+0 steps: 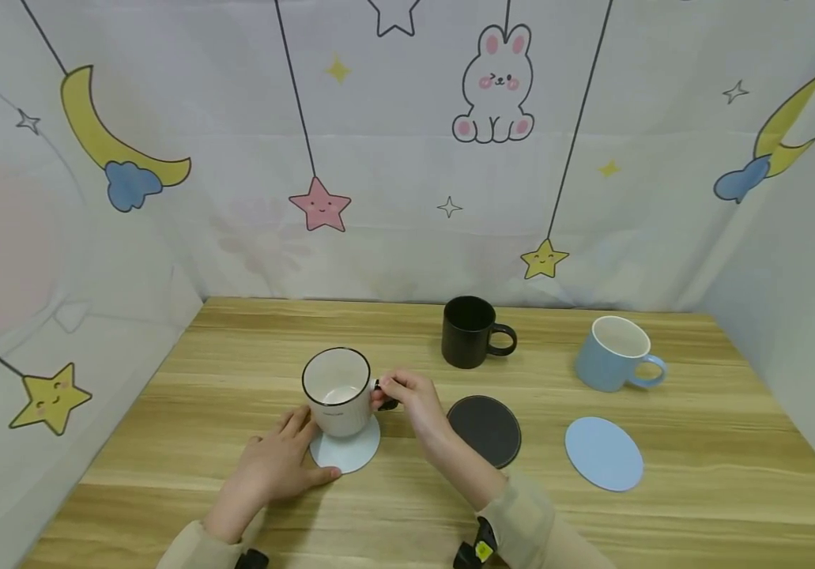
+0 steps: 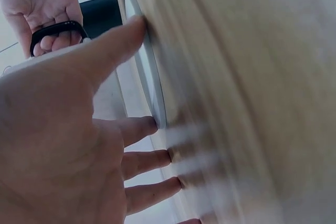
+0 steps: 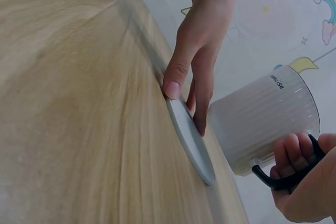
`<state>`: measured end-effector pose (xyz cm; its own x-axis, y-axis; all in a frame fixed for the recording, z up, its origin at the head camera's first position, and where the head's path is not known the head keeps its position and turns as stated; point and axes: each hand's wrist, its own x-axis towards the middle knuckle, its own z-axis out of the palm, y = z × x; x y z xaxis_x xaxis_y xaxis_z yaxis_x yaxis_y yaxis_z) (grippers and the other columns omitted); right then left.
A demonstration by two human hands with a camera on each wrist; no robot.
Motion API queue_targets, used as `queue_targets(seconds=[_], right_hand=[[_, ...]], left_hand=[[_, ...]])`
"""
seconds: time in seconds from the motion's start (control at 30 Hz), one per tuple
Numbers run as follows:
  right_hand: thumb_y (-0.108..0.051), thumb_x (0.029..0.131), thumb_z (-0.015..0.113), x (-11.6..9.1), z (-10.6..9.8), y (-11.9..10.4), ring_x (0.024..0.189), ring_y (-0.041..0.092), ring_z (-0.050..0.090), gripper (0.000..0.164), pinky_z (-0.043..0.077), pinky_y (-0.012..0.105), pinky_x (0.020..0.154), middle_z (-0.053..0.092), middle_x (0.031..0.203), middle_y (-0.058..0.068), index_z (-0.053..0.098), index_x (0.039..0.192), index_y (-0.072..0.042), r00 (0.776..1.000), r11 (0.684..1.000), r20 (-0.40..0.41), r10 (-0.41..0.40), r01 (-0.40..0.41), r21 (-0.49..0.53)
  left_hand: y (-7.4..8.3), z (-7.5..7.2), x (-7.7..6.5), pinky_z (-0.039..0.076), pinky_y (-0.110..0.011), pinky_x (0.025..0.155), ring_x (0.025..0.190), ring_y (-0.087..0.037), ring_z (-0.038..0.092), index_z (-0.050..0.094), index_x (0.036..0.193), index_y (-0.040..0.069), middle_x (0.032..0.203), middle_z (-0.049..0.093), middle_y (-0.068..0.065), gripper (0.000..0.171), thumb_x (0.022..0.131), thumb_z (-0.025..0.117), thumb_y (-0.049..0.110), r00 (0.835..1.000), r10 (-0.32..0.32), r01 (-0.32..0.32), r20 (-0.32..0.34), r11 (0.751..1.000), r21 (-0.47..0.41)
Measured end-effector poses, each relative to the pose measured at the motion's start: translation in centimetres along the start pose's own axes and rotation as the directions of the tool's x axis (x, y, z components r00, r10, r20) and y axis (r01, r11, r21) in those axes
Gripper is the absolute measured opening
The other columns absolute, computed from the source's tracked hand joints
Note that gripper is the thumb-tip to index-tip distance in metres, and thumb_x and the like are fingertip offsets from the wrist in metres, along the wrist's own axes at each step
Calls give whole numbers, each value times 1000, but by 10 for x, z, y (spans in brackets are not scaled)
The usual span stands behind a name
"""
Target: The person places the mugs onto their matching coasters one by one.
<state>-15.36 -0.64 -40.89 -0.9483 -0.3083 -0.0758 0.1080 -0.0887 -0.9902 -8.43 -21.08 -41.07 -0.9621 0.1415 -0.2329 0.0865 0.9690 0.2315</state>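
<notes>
My right hand [image 1: 409, 397] grips the black handle of a white ribbed mug [image 1: 339, 395] with a dark rim. Below it lies a round white coaster [image 1: 345, 457]; in the right wrist view the mug's base hangs just off the coaster [image 3: 191, 142], slightly tilted. My left hand [image 1: 281, 462] spreads over the table at the coaster's left side. Its thumb and index fingertips touch the coaster's edge [image 2: 149, 77], while the other fingers rest on the wood with their tips down.
Behind to the right stands a black mug [image 1: 465, 336], with a black round coaster [image 1: 485, 431] in front of it. Farther right are a light blue mug [image 1: 608, 359] and a light blue coaster [image 1: 604, 454]. A patterned cloth [image 1: 407, 261] rises behind the wooden table [image 1: 720, 442].
</notes>
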Motion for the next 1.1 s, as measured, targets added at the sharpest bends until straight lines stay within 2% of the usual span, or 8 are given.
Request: queue_targets(seconds=[0.4, 0.63, 0.87, 1.1], right_hand=[[-9, 93, 55, -7, -1, 9, 73, 9, 63, 17, 35, 38, 101, 63, 67, -11, 62, 79, -3, 1000, 1000, 10, 7, -7, 11], [-11, 93, 56, -11, -2, 11, 73, 9, 64, 18, 37, 35, 98, 64, 68, -10, 62, 82, 2, 1000, 1000, 19, 2, -2, 9], [-8, 93, 55, -13, -3, 15, 69, 8, 63, 17, 42, 30, 94, 63, 67, -11, 62, 83, 3, 999, 1000, 34, 5, -6, 21], [-8, 93, 55, -14, -2, 17, 70, 8, 63, 16, 41, 29, 93, 64, 66, -11, 62, 82, 3, 999, 1000, 40, 9, -10, 24]], left_hand=[[-2, 1, -2, 33, -77, 92, 140, -47, 30, 35, 148, 5, 155, 31, -21, 96, 78, 66, 63, 1000, 18, -18, -14, 1000, -2], [-2, 1, -2, 32, -77, 92, 140, -47, 30, 35, 148, 5, 154, 32, -21, 97, 77, 66, 65, 1000, 23, -23, -18, 1000, 3], [-4, 1, -2, 33, -76, 93, 139, -46, 32, 41, 144, 3, 151, 36, -22, 95, 77, 65, 65, 999, 36, -36, -29, 999, 27], [-7, 1, -3, 34, -74, 93, 138, -45, 34, 44, 142, 4, 149, 38, -21, 92, 77, 65, 65, 998, 53, -52, -28, 998, 33]])
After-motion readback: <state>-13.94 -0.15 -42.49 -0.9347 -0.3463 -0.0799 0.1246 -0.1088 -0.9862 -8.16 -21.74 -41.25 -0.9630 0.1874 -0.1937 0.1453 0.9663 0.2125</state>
